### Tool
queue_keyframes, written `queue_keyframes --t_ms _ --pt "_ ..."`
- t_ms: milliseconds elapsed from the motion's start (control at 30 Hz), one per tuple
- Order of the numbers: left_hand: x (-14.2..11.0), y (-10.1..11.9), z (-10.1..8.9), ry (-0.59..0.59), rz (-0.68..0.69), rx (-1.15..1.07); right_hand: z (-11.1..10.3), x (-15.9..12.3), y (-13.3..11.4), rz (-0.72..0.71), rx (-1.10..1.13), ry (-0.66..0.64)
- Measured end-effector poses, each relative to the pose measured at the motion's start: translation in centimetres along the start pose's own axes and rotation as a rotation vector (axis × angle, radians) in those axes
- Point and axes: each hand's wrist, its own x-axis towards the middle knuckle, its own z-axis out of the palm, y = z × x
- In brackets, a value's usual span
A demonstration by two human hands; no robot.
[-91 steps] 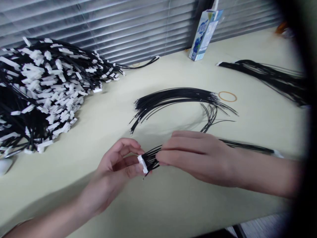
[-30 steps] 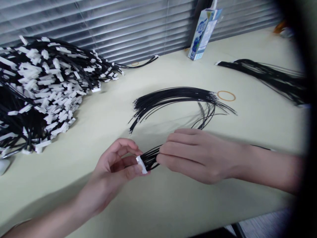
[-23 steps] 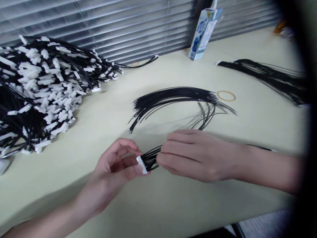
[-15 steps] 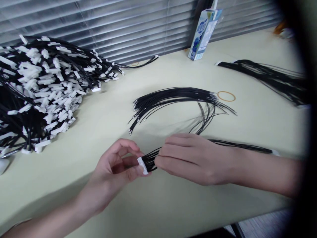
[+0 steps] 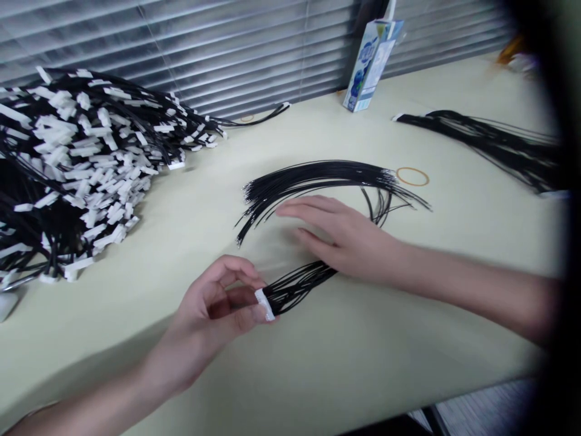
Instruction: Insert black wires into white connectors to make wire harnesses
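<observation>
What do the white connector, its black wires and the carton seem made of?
Connector: probably rigid plastic, matte, opaque white with straight edges.
Wires: likely plastic-sheathed, smooth black, bending in gentle curves.
Carton: apparently coated paperboard, printed, with flat faces meeting at folded edges.

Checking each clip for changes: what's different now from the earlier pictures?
The right hand has let go of the wires behind the connector, moving up the picture toward the loose bundle. The left hand still pinches the connector; the bundle stayed put.

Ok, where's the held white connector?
Head view, below centre, slightly left: white connector, pinched in the left hand at the left end of the black wires.
</observation>
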Motion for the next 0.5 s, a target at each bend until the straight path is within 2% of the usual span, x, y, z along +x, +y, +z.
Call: queue_keyframes --t_ms 100,167,367,500 --pt "-0.1 -0.1 -0.1 0.0 -0.012 0.009 0.5 0.2 2.4 0.04 -0.197 -0.183" --pt "-0.1 0.0 -0.1 0.0 -0.017 0.01 0.6 0.2 3.2 0.013 -0.244 -0.244" --pt "0.1 0.3 0.1 0.009 -0.031 0.012 0.1 0.1 2.6 -0.081 -0.236 -0.13" --pt "0.0 -0.1 0.0 0.009 0.001 -0.019 -0.3 0.2 2.4 -0.121 -0.26 -0.163"
